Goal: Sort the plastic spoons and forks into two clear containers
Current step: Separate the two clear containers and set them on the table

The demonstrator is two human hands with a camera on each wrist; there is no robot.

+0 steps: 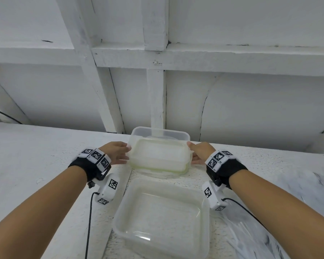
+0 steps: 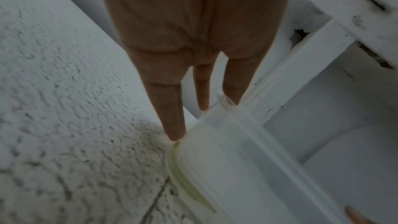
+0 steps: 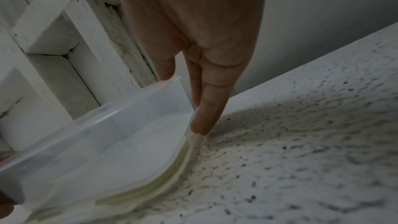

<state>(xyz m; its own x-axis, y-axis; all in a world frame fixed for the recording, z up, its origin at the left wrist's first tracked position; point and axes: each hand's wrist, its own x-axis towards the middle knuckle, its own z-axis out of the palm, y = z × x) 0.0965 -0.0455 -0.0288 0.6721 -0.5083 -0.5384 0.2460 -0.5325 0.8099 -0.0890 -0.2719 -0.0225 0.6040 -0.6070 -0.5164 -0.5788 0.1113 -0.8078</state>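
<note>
Two clear containers stand on the white table (image 1: 36, 156). The far container (image 1: 160, 146) sits on a lid with a green seal (image 1: 157, 170), and both my hands are on it. My left hand (image 1: 126, 154) lays straight fingers (image 2: 172, 125) against its left end, thumb at the rim. My right hand (image 1: 192, 153) mirrors this, with straight fingers (image 3: 200, 122) on the right end wall. The near container (image 1: 163, 217) is empty. A bundle of pale plastic cutlery (image 1: 251, 238) lies at the lower right, partly under my right forearm; I cannot tell spoons from forks.
A white wooden frame wall (image 1: 155, 58) rises just behind the table's far edge, close to the far container. Black cables (image 1: 89, 221) run from both wrist cameras across the table. Bare textured table lies on the left.
</note>
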